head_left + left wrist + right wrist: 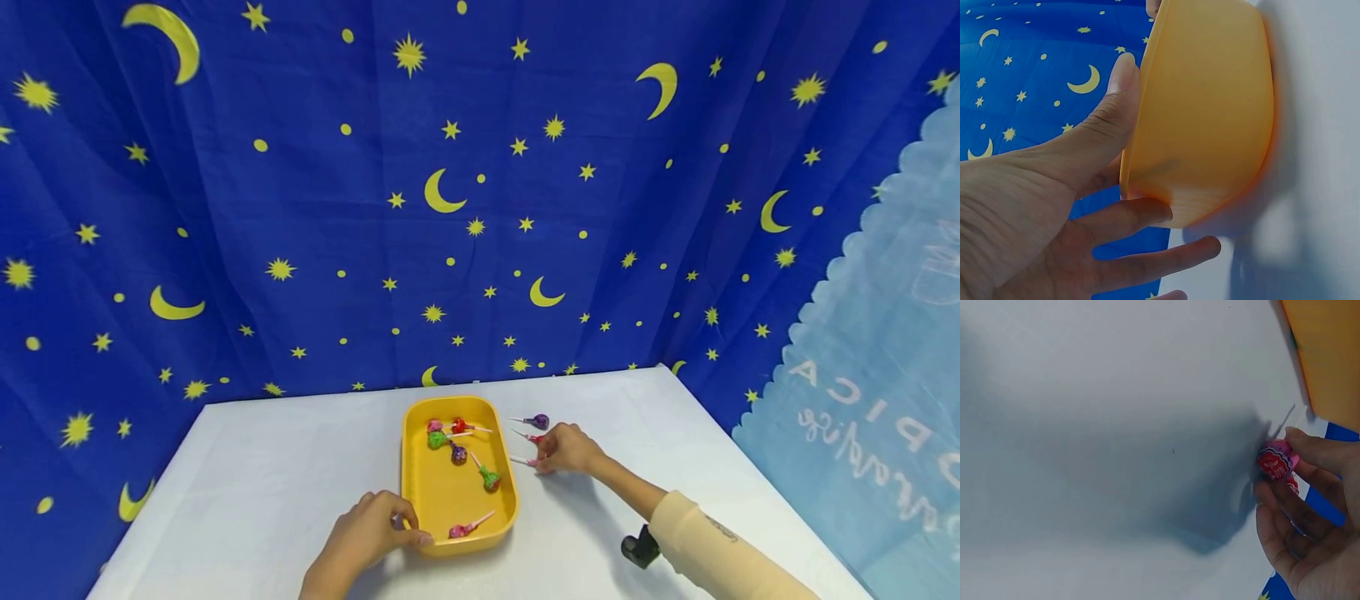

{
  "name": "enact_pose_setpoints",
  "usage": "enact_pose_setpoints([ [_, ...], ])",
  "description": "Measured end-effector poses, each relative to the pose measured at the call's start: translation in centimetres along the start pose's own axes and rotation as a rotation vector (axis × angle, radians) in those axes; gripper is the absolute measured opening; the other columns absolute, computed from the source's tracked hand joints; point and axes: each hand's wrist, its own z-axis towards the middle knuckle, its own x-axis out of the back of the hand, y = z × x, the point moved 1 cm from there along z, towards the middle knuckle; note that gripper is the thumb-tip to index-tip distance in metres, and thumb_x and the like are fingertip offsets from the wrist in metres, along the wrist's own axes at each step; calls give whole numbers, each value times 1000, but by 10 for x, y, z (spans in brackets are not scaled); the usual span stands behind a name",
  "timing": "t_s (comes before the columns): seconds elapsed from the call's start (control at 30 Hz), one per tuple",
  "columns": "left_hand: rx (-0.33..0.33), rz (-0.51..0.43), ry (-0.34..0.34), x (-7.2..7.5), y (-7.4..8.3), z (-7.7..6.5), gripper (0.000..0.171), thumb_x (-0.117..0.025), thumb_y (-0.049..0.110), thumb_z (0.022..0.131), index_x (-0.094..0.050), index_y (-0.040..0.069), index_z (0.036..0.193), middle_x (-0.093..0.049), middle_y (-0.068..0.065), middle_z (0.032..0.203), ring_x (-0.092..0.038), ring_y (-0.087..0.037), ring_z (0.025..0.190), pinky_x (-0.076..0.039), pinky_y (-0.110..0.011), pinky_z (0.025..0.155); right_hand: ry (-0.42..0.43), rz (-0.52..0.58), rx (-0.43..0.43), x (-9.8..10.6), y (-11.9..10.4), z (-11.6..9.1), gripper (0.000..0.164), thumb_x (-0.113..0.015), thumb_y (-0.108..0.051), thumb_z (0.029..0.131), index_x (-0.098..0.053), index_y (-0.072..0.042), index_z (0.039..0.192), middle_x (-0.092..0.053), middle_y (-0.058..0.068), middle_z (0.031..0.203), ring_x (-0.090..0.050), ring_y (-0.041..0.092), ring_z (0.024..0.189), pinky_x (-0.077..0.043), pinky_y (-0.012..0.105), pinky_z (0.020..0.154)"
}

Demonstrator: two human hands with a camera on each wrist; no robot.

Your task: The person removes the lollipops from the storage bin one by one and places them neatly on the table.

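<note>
A yellow plastic tray (420, 500) stands on the table with several wrapped lollipops inside, among them a green lollipop (491, 480), a purple lollipop (459, 454) and a pink lollipop (461, 530) near its front. My left hand (375, 533) grips the tray's near left corner, thumb on the rim and fingers against the outer wall (1210, 106). Right of the tray, my right hand (568, 450) pinches the wrapped head of a pink lollipop (1277, 459), its white stick toward the tray. Just beyond lie a red lollipop (534, 437), partly hidden by the hand, and a purple lollipop (538, 421).
A white cloth (285, 483) covers the table. Close behind it hangs a blue curtain (315, 208) with yellow moons and stars, and a light blue cloth (877, 350) hangs at the right. Beside my right sleeve is a black object (640, 547).
</note>
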Motion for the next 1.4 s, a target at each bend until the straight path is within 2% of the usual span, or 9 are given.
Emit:
enact_pose_setpoints([
  [0.2,-4,-1,-5,0,0,0,27,-83,47,70,-71,23,74,-57,4,76,-47,-17,75,-38,-35,64,2,0,7,2,1,-1,13,-85,-13,72,-73,-13,75,-68,-6,65,-54,9,59,-40,24,53],
  [0.47,-4,5,-13,0,-1,2,27,-82,47,70,-72,23,75,-59,5,78,-48,-17,76,-40,-37,66,14,-6,-25,6,-1,-2,18,-88,-14,69,-73,-11,79,-67,-4,69,-56,11,63,-44,26,56],
  [0.67,-5,4,-13,0,-1,1,28,-82,48,70,-72,23,75,-59,5,78,-48,-17,76,-40,-37,66,23,-24,-55,9,0,1,24,-90,-16,66,-72,-11,81,-67,-5,68,-56,11,63,-44,26,58],
  [0.93,11,4,-17,0,0,2,28,-82,47,70,-73,22,76,-58,4,77,-48,-17,75,-40,-36,66,13,-35,-66,12,4,3,22,-90,-19,66,-72,-13,79,-66,-5,66,-56,11,61,-43,26,56],
  [1.23,23,4,-24,0,2,1,27,-82,47,71,-73,22,76,-58,4,77,-48,-17,75,-40,-36,66,21,-35,-34,23,-4,6,17,-87,-16,70,-74,-11,80,-68,-5,68,-56,11,61,-44,26,55],
  [1.4,17,5,-6,-1,2,1,27,-83,47,70,-72,23,74,-57,3,76,-48,-17,75,-39,-35,65,36,-23,37,28,-9,7,19,-86,-16,71,-74,-9,83,-70,-3,71,-57,10,64,-47,26,59],
])
